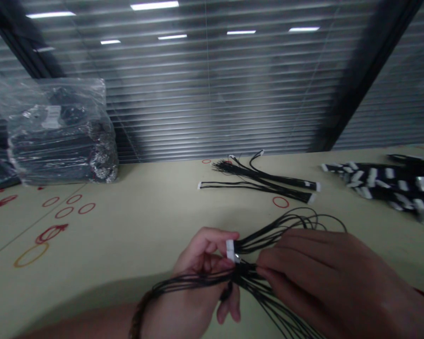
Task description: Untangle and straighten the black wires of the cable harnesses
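- Pale beige table (134, 226) marked with red rings; slatted blinds (212, 89) behind; bagged black harnesses (58, 136) back left; loose harnesses (261, 181) ahead
- wire harness (249, 278) in both hands, over the table's near part: thin black wires, light, soft, tangle-prone; firmest hold likely at white connector (230, 250)
- left hand (198, 268): fingers closed, pinching connector
- right hand (325, 278): fingers closed on wires just beside connector
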The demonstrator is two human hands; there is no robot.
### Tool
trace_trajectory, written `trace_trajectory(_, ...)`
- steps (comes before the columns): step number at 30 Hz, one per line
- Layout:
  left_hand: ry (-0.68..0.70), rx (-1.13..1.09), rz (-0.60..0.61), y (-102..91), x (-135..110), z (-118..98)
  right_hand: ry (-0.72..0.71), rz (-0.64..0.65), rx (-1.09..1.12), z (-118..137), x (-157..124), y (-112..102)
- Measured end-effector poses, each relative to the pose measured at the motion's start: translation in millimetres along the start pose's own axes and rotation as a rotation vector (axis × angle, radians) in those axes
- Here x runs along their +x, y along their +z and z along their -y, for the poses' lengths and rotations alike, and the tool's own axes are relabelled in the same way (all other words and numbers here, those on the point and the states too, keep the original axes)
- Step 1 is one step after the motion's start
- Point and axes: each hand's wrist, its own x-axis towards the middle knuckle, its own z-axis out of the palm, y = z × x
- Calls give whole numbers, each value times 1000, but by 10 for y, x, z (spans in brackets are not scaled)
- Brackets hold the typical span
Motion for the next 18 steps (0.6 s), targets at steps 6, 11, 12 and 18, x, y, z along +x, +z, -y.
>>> trace_trajectory(6, -22, 28, -10, 9, -21, 1, 20, -29, -7, 15, 18, -8)
trace_trajectory(11, -7, 52, 3, 17, -27, 13, 40, -43, -30, 30, -2, 18)
trace_trajectory(12, 1, 53, 4, 13, -29, 20, 41, -39, -30, 36, -5, 27)
trace_trajectory(18, 18, 71, 34, -4, -33, 65, 40, -40, -2, 89, 1, 71)
